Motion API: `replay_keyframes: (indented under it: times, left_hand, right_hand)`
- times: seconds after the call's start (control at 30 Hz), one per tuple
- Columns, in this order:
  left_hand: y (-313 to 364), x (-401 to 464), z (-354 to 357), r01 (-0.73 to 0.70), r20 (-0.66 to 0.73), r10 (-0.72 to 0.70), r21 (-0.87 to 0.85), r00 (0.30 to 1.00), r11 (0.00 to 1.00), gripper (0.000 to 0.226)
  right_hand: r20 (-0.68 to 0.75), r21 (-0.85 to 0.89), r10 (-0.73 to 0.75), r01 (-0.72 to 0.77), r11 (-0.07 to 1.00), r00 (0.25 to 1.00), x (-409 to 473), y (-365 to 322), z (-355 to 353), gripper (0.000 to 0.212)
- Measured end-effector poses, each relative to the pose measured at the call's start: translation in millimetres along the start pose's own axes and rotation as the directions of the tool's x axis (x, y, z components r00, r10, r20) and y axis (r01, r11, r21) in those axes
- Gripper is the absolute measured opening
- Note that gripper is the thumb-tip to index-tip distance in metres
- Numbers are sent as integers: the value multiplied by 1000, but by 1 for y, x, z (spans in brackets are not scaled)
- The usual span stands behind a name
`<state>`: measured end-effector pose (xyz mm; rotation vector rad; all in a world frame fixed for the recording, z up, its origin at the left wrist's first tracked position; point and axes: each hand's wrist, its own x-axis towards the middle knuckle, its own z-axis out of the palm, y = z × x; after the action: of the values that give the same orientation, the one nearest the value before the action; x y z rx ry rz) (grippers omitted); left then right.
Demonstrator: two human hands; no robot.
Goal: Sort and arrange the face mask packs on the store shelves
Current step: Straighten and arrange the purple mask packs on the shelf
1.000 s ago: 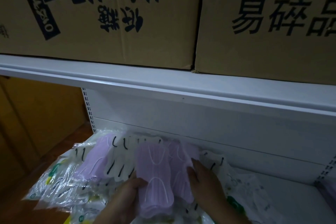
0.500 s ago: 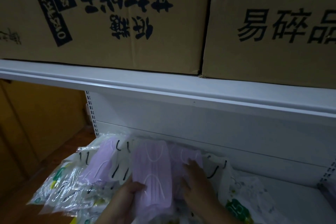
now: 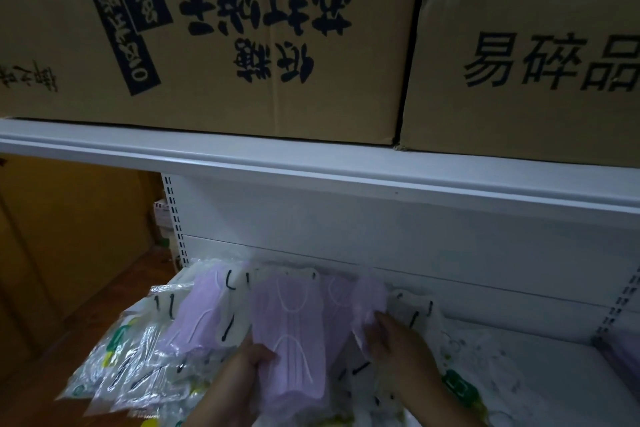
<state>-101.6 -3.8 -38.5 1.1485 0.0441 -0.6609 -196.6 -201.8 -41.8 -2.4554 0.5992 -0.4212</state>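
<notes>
Left hand pinching lilac mask pack; right hand pinching neighbouring pack on shelf. Probably light, floppy, slippery film; best gripped at lower edge.

Dim light. Two cardboard boxes, left and right, sit side by side on a white upper shelf. Far left, a brown floor and yellowish wall show past the slotted upright.

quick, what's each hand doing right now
Left hand: grips the front purple mask pack.
Right hand: pinches another purple mask pack behind it.
</notes>
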Motion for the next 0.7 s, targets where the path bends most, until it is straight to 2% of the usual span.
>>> replay_keyframes:
  times: [0.03, 0.07, 0.1, 0.17, 0.23, 0.27, 0.3, 0.33, 0.37, 0.43, 0.5, 0.53, 0.57, 0.63, 0.7]
  left_hand:
    - [-2, 2, 5, -5, -8, 5, -45, 1000, 999, 61]
    - [-5, -2, 9, 14, 84, -8, -69, 996, 998, 60]
    - [-11, -3, 10, 30, 119, -19, -89, 993, 996, 59]
    - [-22, -3, 18, 89, 208, -68, -94, 976, 992, 53]
    - [-31, 0, 32, 208, 207, -204, -1, 957, 978, 50]
    - [-31, 2, 39, 267, 268, -274, 64, 924, 962, 47]
    - [-33, 3, 49, 250, 422, -267, 96, 866, 964, 38]
    - [-37, 4, 59, 238, 507, -221, 31, 833, 971, 44]
    - [-42, 6, 65, 266, 490, -231, -2, 840, 964, 54]
    - [-58, 5, 69, 377, 448, -312, -61, 838, 924, 43]
    - [-71, -1, 70, 356, 437, -332, 31, 836, 934, 26]
    - [-77, -1, 80, 344, 404, -353, 97, 844, 934, 20]
    - [-82, -5, 89, 312, 367, -339, 132, 866, 941, 22]
    - [-88, -17, 112, 293, 422, -321, 132, 848, 947, 43]
    - [-95, -33, 137, 314, 501, -326, 112, 802, 943, 56]
  right_hand:
    - [0, 96, 1, -1, 995, 1000, -8, -9, -4, 29]
    - [23, 139, -34, 31, 990, 999, -16, -16, -4, 34]
    - [54, 112, -106, 99, 989, 993, -22, -22, -2, 41]
    - [174, -68, -218, 233, 970, 960, -32, -29, 6, 55]
    - [236, -155, -157, 196, 968, 959, -40, -30, 7, 62]
    - [226, -160, -116, 154, 975, 967, -44, -27, 6, 62]
    - [216, -158, -92, 128, 979, 972, -48, -24, 3, 62]
    - [214, -160, -80, 116, 980, 974, -54, -20, 0, 61]
    - [213, -164, -78, 114, 980, 974, -60, -18, -3, 61]
    - [158, -129, -58, 79, 988, 986, -76, -11, -8, 65]
    - [1, 1, 124, -124, 992, 992, -96, -3, -15, 75]
    - [-86, 97, 261, -253, 963, 961, -105, 2, -21, 80]
    - [-132, 205, 400, -370, 906, 907, -114, 6, -28, 81]
    - [-103, 417, 607, -520, 746, 788, -126, 16, -44, 71]
    - [-74, 519, 693, -566, 640, 717, -137, 32, -61, 50]
